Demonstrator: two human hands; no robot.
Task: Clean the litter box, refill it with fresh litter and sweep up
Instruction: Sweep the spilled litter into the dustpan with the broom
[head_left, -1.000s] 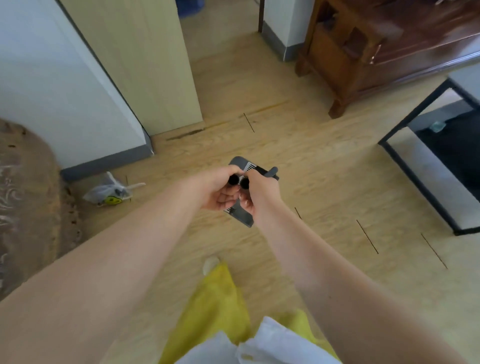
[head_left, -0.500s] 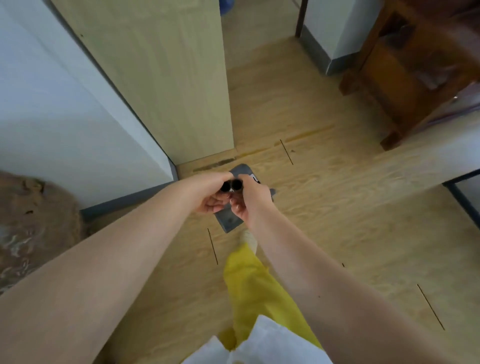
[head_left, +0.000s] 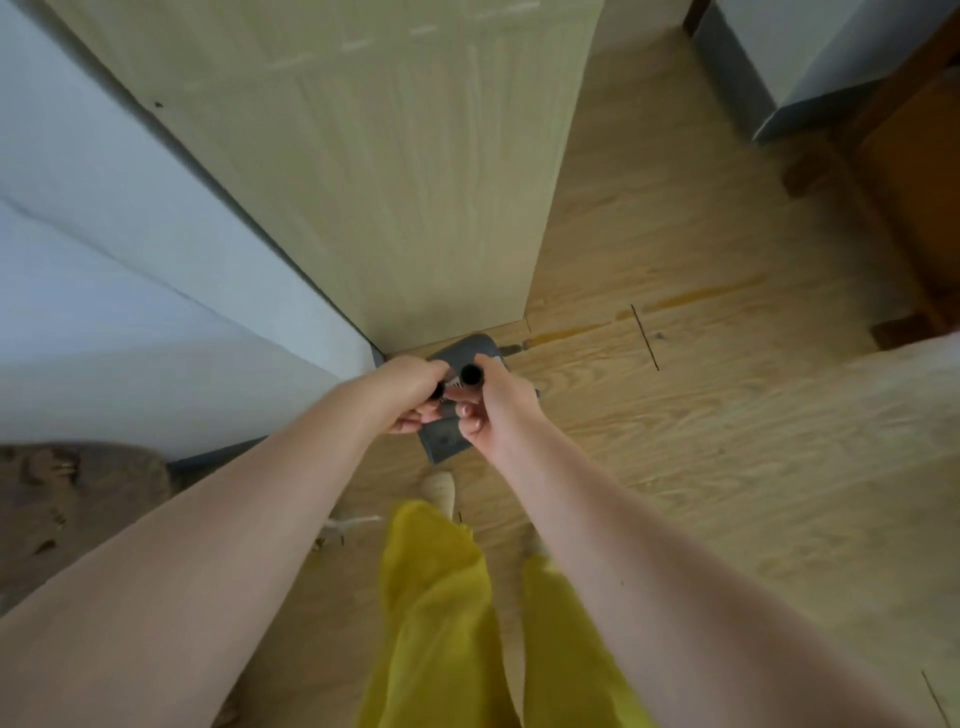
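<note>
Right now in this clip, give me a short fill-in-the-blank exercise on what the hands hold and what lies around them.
1. Each hand grips a ____ handle end: left hand, right hand.
2. The grey dustpan hangs below the hands, above the ____ floor.
3. The person's trousers are ____.
4. The tall pale panel stands just ____ the hands.

Missing words: black; wooden; yellow; beyond

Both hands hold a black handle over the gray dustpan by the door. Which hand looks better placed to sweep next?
Probably right: the right hand grips a black handle end upright, over the gray dustpan.
</note>
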